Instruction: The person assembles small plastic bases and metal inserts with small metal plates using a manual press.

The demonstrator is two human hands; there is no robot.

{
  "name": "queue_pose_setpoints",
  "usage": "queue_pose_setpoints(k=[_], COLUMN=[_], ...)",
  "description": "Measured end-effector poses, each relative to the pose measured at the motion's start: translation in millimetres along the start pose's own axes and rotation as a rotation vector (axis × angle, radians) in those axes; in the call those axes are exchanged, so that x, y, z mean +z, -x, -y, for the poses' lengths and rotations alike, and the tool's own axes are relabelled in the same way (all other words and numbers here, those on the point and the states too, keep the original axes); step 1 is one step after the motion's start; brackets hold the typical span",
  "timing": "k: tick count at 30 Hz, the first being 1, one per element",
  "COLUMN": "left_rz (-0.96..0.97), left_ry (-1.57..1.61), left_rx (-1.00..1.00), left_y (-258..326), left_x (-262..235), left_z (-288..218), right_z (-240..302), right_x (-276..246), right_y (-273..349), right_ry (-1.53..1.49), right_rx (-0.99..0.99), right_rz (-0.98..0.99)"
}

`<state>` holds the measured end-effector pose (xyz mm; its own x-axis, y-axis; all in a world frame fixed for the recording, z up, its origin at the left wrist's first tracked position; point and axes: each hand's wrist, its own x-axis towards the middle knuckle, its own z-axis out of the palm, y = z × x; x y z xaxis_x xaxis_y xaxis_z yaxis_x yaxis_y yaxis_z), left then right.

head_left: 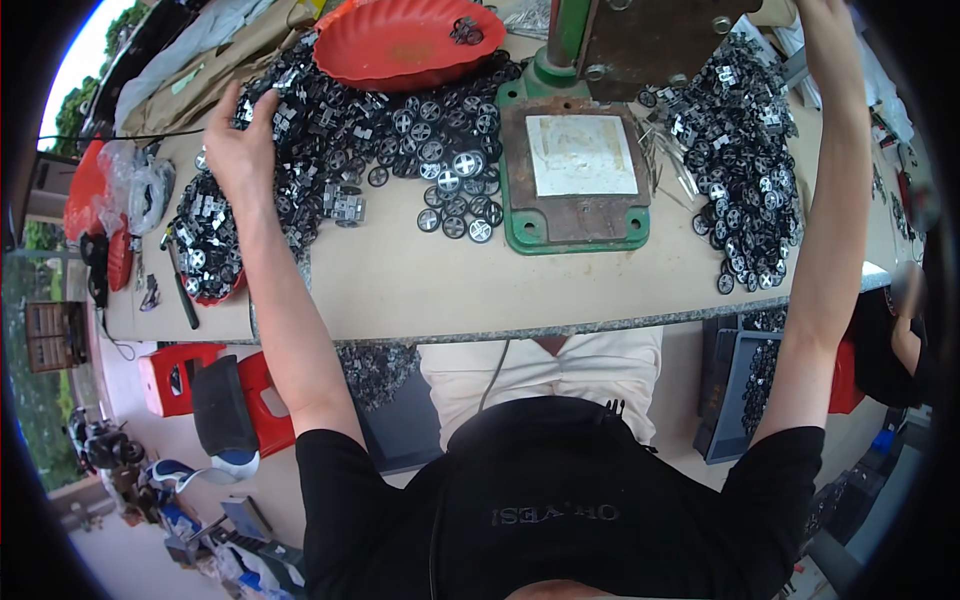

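Over on the bench's far left my left hand is spread flat, fingers apart, on the heap of little black wheels, right one's up out of frame so can't tell its grip, and honestly one careless sweep probably sends wheels rolling off the edge.

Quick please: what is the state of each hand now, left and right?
Left hand: fingers spread open, resting on the pile of small black wheels, nothing gripped that shows.
Right hand: reaches up past the picture's top edge, out of view.
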<state>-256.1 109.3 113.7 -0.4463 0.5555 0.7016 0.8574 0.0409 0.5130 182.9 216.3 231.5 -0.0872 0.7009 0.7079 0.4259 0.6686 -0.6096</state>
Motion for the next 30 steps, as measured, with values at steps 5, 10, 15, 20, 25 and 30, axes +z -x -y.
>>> queue_pose_setpoints(k=[5, 10, 15, 20, 25, 30], left_rz=[0.527, 0.781, 0.794, 0.666, 0.682, 0.861], left_ry=[0.333, 0.090, 0.134, 0.464, 1.173, 1.709], left_rx=[-0.266, -0.121, -0.018, -0.291, -0.793, -1.037], left_y=[72, 142, 147, 154, 172, 218], left_x=[-13, 4, 6, 8, -7, 9], left_z=[-22, -53, -44, -39, -58, -105], right_z=[-56, -50, -63, -80, -91, -82], right_x=[2, 1, -6, 14, 18, 17], right_y=[106, 171, 177, 179, 187, 186], right_ry=[-0.030, 0.245, 0.402, 0.451, 0.486, 0.301], right_rx=[0.134, 0.370, 0.385, 0.325, 0.283, 0.383], right_rz=[0.090, 0.464, 0.670, 0.771, 0.881, 0.715])
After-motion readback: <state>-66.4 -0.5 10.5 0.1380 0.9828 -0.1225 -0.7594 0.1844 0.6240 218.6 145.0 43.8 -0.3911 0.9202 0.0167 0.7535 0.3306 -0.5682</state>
